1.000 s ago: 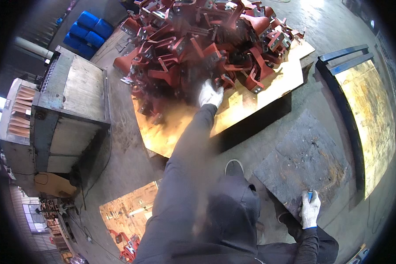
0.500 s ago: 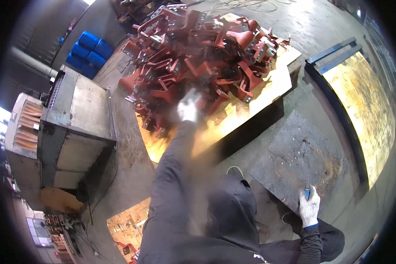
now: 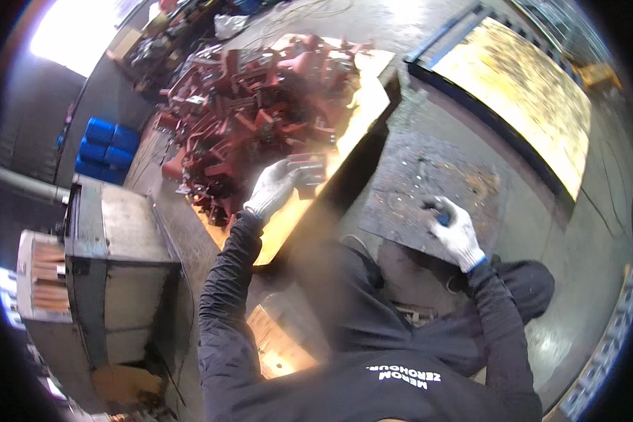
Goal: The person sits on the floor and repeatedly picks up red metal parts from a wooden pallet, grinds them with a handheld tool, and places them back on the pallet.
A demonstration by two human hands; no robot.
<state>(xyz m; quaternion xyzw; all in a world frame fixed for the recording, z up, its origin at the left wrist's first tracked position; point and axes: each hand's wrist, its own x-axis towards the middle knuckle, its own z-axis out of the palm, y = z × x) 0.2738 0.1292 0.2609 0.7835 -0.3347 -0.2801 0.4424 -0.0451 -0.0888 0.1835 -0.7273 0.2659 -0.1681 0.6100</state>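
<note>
My left hand [image 3: 273, 188], in a pale work glove, has its fingers closed on a red metal bracket [image 3: 309, 171] at the near right side of a large heap of similar red brackets [image 3: 260, 105]. The heap lies on a wooden board [image 3: 364, 105]. On the right, my gloved right hand [image 3: 457, 232] is closed round a small tool with a blue part [image 3: 443, 219]; most of it is hidden in the fingers. That hand is above a dark, dirty plate [image 3: 401, 176], apart from the heap.
A blue-framed stand with a wooden top [image 3: 520, 91] is at the far right. Left of the heap stands a grey metal cabinet [image 3: 130, 225], with blue drums [image 3: 105, 148] behind it. A second wooden board [image 3: 278, 344] lies close by my left arm.
My left hand has drawn back from the heap toward me with a bracket. My right hand has risen and moved inward over the dark plate. The view has shifted to the right.
</note>
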